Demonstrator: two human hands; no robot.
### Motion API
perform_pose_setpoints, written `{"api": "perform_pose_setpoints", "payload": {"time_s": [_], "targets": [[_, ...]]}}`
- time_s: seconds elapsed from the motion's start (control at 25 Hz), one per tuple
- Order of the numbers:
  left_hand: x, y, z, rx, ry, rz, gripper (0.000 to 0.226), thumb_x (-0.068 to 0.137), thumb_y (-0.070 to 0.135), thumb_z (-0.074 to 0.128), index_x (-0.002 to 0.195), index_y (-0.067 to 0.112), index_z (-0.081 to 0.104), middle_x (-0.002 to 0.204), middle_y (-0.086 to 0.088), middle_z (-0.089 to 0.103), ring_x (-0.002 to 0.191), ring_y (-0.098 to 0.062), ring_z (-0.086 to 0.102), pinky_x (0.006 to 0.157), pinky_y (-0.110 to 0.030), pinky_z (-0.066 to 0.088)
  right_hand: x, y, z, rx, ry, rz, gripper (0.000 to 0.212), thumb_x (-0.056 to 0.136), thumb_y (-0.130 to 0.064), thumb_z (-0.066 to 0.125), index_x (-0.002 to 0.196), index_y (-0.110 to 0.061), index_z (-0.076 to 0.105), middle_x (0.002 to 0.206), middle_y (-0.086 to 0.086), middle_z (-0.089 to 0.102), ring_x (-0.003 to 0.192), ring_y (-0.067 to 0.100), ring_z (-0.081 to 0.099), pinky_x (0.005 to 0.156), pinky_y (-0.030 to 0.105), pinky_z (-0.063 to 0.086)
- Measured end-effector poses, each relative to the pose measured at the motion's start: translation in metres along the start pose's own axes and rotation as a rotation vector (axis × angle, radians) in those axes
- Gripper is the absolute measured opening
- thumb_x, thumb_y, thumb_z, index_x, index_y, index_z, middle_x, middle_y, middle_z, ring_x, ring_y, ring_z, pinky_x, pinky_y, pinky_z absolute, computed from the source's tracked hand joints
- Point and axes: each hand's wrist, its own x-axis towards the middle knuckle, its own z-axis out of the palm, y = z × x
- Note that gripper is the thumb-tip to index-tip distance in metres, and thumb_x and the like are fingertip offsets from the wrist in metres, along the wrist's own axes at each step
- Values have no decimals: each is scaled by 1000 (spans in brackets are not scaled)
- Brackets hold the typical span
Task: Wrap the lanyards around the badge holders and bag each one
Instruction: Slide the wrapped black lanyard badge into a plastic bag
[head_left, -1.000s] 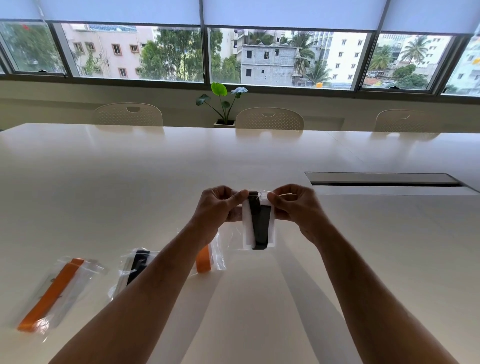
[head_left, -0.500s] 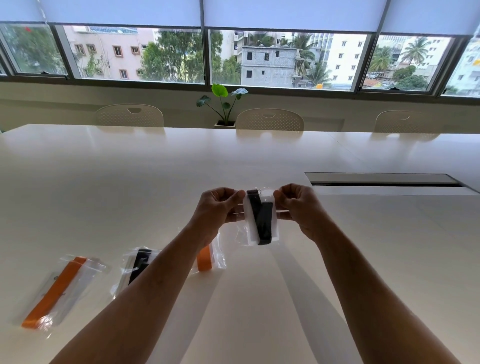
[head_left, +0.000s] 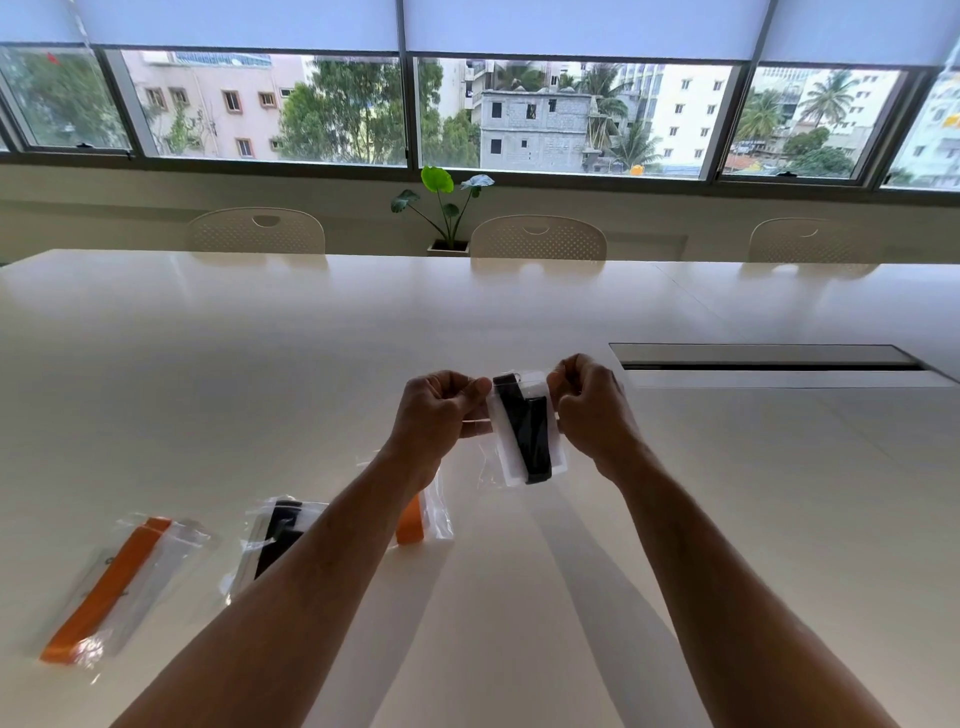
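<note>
Above the white table (head_left: 727, 519) I hold up a clear plastic bag (head_left: 496, 465) containing a white badge holder (head_left: 506, 447) wrapped in a black lanyard (head_left: 527, 434). My left hand (head_left: 436, 415) pinches the bag's top left edge. My right hand (head_left: 589, 402) pinches its top right edge. Both hands have curled fingers, and the bag hangs tilted between them.
Three bagged badge holders lie on the table at the near left: one with an orange lanyard (head_left: 111, 582), one with a black lanyard (head_left: 275, 535), one with an orange lanyard (head_left: 413, 522) partly hidden by my left forearm. A cable slot (head_left: 763, 357) sits at the right. Chairs (head_left: 537, 239) line the far edge.
Both hands have lifted the bag slightly and shifted it a little to the right; the bag now tilts more. The three bagged items on the table have not moved.
</note>
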Motion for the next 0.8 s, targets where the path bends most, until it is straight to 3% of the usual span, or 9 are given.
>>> {"api": "perform_pose_setpoints", "payload": {"time_s": [0.16,0.32,0.44,0.52,0.68,0.8], "targets": [[5,-3,2,19,43,49,15,90,7,65,76,3,64,73,-9,72,71,-21,73,62,-29,58,-1,-2,5,-64,66,-36,24,86,-4,50,73,-23,54,71,-7,58,69,14,52,56,26,43],[7,-5,1,-13,60,37,15,90,10,65,77,2,63,79,-13,72,75,-23,73,63,-31,59,1,3,6,117,68,13,16,90,-12,59,79,-23,60,79,1,67,79,25,64,68,40,58],[8,-4,-1,-25,48,20,12,88,11,67,80,2,65,76,-12,73,73,-23,73,60,-31,58,-1,9,5,350,-51,68,20,94,-5,57,80,-18,63,76,1,67,69,18,63,56,35,58],[8,-4,-2,-6,36,14,12,87,11,69,80,2,65,73,-11,73,71,-24,73,58,-31,58,0,12,3,344,-36,75,22,93,-4,58,76,-17,64,73,0,67,64,14,63,53,31,56],[8,-4,-6,19,16,22,14,85,12,71,82,-1,67,77,-17,73,74,-28,73,60,-35,60,7,15,0,232,46,109,22,89,-5,56,72,-19,62,76,9,67,70,22,62,61,44,58],[11,-2,-7,44,-23,40,10,88,9,67,83,0,66,77,-18,72,75,-29,72,63,-36,60,9,15,-1,229,41,120,22,88,-4,54,73,-18,62,73,6,66,65,21,61,57,40,56]]}}
